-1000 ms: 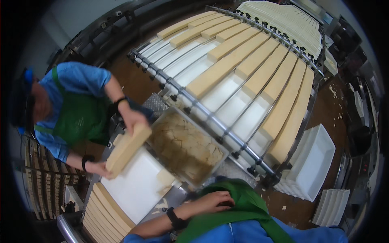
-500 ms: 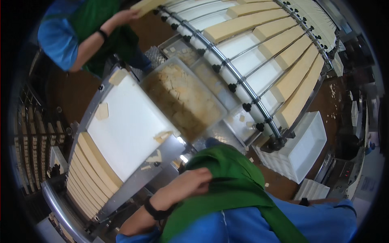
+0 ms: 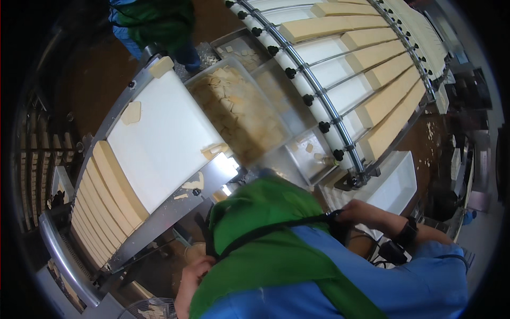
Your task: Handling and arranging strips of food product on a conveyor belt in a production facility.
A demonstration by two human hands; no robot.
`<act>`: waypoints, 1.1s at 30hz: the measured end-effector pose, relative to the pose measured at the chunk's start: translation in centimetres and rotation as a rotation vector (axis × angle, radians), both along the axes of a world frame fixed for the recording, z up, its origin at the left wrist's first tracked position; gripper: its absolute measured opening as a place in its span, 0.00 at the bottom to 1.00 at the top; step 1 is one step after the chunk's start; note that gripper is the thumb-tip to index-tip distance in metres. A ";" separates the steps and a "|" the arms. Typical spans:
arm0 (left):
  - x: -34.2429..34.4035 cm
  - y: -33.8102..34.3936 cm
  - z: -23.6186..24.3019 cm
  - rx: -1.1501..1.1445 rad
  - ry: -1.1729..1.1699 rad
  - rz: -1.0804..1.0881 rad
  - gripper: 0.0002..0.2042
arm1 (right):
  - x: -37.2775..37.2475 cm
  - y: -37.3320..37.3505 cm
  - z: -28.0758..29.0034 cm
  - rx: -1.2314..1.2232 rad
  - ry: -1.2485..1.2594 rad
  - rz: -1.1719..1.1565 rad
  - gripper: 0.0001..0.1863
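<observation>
My right hand (image 3: 361,214) is closed around one end of a black strap (image 3: 276,227), which runs across the front of my green apron (image 3: 255,204). A dark watch and a black device with cables are by that wrist. My left hand (image 3: 197,272) sits low at my left side with curled fingers, close to the strap's other end; what it grips is hidden. Left of me, long pale tan slabs (image 3: 119,183) lie side by side on a conveyor with a white belt (image 3: 164,133). Loose flat pieces (image 3: 131,113) rest on that belt.
A translucent bin (image 3: 289,130) of broken pale pieces stands between this conveyor and a larger one with metal dividers (image 3: 329,111) carrying more slabs. A white crate (image 3: 401,183) is at the right. A co-worker in a green apron (image 3: 164,24) stands at the far left.
My left hand has dropped from in front of the apron to my left side. My right hand has come into view holding the strap. The co-worker's arm and held slab have left the view.
</observation>
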State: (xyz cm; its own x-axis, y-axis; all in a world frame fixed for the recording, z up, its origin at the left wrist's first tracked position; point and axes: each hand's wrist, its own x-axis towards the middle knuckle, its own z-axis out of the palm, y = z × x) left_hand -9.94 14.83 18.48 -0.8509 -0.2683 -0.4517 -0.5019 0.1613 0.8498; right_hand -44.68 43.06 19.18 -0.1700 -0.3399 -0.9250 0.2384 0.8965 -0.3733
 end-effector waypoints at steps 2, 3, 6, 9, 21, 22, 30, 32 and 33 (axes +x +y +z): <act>-0.7 -0.5 0.0 0.051 0.031 -0.045 0.04 | 0.1 -2.0 0.2 -0.014 0.058 0.097 0.13; -1.8 -1.0 0.3 0.064 0.042 -0.014 0.03 | 0.4 -2.4 0.4 -0.027 0.113 0.198 0.13; -7.6 -1.8 0.1 0.148 -0.132 -0.086 0.10 | 0.9 -2.6 -0.3 0.000 0.056 0.094 0.13; -10.5 -0.8 -0.7 0.025 0.198 -0.303 0.08 | 0.8 -2.8 -0.2 -0.054 0.070 0.031 0.13; 0.8 -0.4 -3.0 0.053 -0.087 0.081 0.10 | -0.6 -11.0 -1.8 -0.426 0.246 0.393 0.16; 0.9 -0.5 -2.6 0.033 -0.092 0.087 0.10 | -0.7 -12.0 -2.3 -0.638 0.346 0.633 0.18; -1.8 -3.8 -1.3 -0.109 -0.062 0.079 0.10 | 4.4 -21.5 -4.7 -0.555 0.446 0.874 0.15; -2.7 -4.2 -0.8 -0.136 -0.052 0.072 0.10 | 2.5 -20.8 -4.5 -0.625 0.011 0.874 0.21; -7.2 -4.5 2.1 -0.042 0.014 0.085 0.08 | 2.1 -20.3 -4.2 -0.615 0.013 0.849 0.21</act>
State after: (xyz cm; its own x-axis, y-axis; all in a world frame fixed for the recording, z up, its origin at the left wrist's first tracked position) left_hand -17.17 10.28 20.57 -0.8302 -0.3585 -0.4269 -0.5038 0.1546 0.8499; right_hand -42.60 22.81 14.94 0.3355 -0.7631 -0.5523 -0.3880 0.4223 -0.8192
